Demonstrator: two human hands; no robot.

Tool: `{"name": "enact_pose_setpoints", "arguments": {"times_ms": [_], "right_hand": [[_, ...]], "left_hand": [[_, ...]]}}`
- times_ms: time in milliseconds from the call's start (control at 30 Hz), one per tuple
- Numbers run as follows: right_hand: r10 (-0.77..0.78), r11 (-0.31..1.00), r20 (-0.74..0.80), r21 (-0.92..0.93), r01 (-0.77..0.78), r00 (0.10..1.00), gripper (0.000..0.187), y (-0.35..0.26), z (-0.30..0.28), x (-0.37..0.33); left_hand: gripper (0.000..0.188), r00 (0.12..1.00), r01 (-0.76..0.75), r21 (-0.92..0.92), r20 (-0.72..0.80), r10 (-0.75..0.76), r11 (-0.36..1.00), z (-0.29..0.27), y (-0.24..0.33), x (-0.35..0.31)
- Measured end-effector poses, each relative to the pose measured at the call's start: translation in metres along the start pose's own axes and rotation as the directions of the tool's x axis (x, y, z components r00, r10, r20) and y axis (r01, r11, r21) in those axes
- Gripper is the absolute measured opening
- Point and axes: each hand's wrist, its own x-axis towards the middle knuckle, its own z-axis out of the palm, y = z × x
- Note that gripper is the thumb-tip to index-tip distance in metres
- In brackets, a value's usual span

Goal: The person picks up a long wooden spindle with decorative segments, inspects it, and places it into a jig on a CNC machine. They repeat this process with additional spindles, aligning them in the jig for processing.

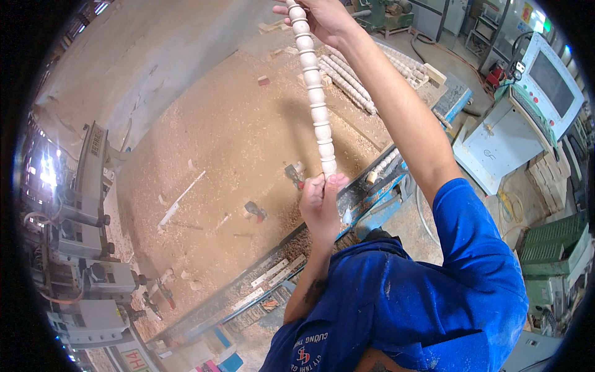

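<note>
Above sawdust-covered machine bed (pixel 204 149): turned beaded spindle (pixel 315 93) held lengthwise between both hands. Left hand (pixel 320 201) closed round near end, right hand (pixel 322 18) gripping far end, arm stretched out. Looks like inspection step, sighting along piece. Next move likely needs firm two-handed carry toward finished spindles (pixel 353 84) stacked beyond.

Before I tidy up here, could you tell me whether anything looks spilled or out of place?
Sawdust thickly blankets the machine bed, with small wood offcuts scattered across it. The turned spindle held between both hands looks intact.
</note>
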Motion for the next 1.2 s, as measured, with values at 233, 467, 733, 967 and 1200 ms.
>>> {"name": "enact_pose_setpoints", "arguments": {"times_ms": [233, 467, 733, 967, 1200], "right_hand": [[-0.040, 0.999, 0.034, 0.015, 0.040, 0.999, 0.044, -0.002, -0.002, -0.001], [-0.030, 0.999, 0.048, -0.020, 0.031, 0.998, 0.045, 0.003, 0.000, 0.000], [-0.028, 0.998, 0.037, -0.055, 0.030, 0.999, 0.045, 0.003, 0.005, -0.001], [-0.026, 0.997, 0.019, -0.070, 0.027, 0.999, 0.044, 0.004, 0.007, -0.002], [-0.011, 0.997, 0.005, -0.071, 0.011, 1.000, 0.042, 0.009, 0.012, 0.000]], "left_hand": [[0.042, 0.904, 0.424, -0.589, 0.226, -0.364, 0.688, -0.007, -0.002, 0.008], [0.041, 0.889, 0.453, -0.566, 0.236, -0.391, 0.688, -0.003, 0.000, 0.006], [0.037, 0.896, 0.439, -0.561, 0.216, -0.387, 0.702, -0.002, 0.005, 0.004], [0.039, 0.894, 0.443, -0.561, 0.217, -0.393, 0.699, -0.004, 0.005, 0.004], [0.041, 0.874, 0.485, -0.544, 0.328, -0.358, 0.685, -0.022, -0.006, 0.007]]}}
